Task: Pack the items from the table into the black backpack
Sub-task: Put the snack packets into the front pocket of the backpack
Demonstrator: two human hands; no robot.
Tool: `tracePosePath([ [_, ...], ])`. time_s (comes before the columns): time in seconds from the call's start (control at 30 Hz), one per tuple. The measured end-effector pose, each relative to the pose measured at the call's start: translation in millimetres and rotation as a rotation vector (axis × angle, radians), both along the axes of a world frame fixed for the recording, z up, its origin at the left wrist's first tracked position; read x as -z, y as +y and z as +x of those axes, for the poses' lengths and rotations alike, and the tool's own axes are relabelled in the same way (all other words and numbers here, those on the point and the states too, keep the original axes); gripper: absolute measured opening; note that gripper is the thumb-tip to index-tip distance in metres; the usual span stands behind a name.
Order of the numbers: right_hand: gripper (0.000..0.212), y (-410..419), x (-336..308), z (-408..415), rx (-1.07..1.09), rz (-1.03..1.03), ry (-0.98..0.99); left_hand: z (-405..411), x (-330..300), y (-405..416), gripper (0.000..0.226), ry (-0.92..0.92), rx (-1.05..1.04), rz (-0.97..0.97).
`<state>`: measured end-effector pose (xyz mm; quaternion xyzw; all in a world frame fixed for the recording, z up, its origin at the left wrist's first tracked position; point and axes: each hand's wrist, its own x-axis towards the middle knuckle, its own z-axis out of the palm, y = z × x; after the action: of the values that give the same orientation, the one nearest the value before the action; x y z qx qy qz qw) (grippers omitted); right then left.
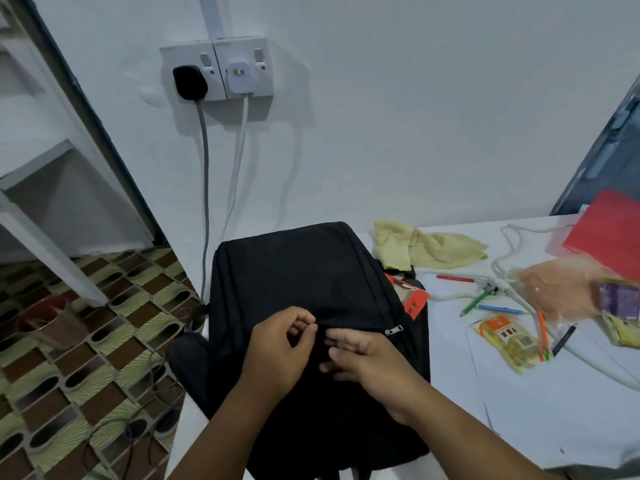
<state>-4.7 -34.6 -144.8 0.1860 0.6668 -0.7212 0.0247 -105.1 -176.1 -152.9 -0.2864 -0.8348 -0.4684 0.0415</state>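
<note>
Since the backpack [311,306] lies flat on the table [519,410] edge with its front up, both hands meet at the front pocket seam: the left hand [280,344] pinches something small there, probably a zipper pull, while the right hand [360,355] rests on the fabric with fingers nearly straight, seemingly steadying it. Whether that pocket is open, or what the bag holds, cannot be told; the cloth [426,247], pencils [485,303] and packet [509,341] remain on the table, unpacked.
</note>
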Motion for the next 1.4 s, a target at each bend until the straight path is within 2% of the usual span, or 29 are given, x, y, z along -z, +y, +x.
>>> tracePosePath([
  [0.1, 0.022, 28, -9, 17, 0.090, 0.186, 0.019, 22, 27, 16, 0.030, 0.142, -0.107, -0.185],
  [0.17, 0.022, 48, -11, 25, 0.191, 0.240, 0.058, 40, 41, 34, 0.048, 0.103, -0.174, -0.354],
  [0.23, 0.021, 71, -10, 34, 0.279, 0.280, 0.071, 57, 51, 54, 0.060, 0.011, -0.224, -0.423],
  [0.33, 0.021, 105, 2, 51, 0.326, 0.420, 0.065, 71, 65, 75, 0.067, -0.076, -0.266, -0.440],
  [0.47, 0.020, 141, 31, 82, 0.321, 0.746, 0.041, 76, 82, 82, 0.068, 0.011, -0.299, -0.491],
  [0.57, 0.048, 177, 63, 101, 0.315, 1.123, -0.077, 76, 86, 84, 0.066, 0.016, -0.308, -0.516],
  [0.67, 0.067, 194, 88, 117, 0.257, 1.216, -0.265, 75, 87, 83, 0.064, 0.014, -0.302, -0.481],
  [0.73, 0.064, 193, 100, 123, 0.260, 1.261, -0.209, 76, 86, 83, 0.063, 0.011, -0.308, -0.469],
  [0.83, 0.039, 189, 102, 122, 0.278, 1.371, -0.013, 77, 83, 84, 0.064, 0.007, -0.321, -0.446],
  [0.87, 0.037, 188, 100, 121, 0.263, 1.388, 0.038, 77, 83, 85, 0.063, 0.009, -0.325, -0.441],
  [1.0, 0.045, 190, 98, 115, 0.218, 1.310, 0.113, 76, 83, 84, 0.063, 0.002, -0.329, -0.437],
  [1.13, 0.036, 193, 92, 109, 0.185, 1.192, 0.178, 76, 83, 84, 0.062, 0.000, -0.329, -0.428],
  [1.23, 0.025, 179, 75, 106, 0.231, 0.926, 0.227, 77, 82, 85, 0.061, -0.013, -0.336, -0.413],
  [1.4, 0.020, 148, 41, 93, 0.290, 0.544, 0.260, 77, 82, 84, 0.056, 0.001, -0.357, -0.373],
])
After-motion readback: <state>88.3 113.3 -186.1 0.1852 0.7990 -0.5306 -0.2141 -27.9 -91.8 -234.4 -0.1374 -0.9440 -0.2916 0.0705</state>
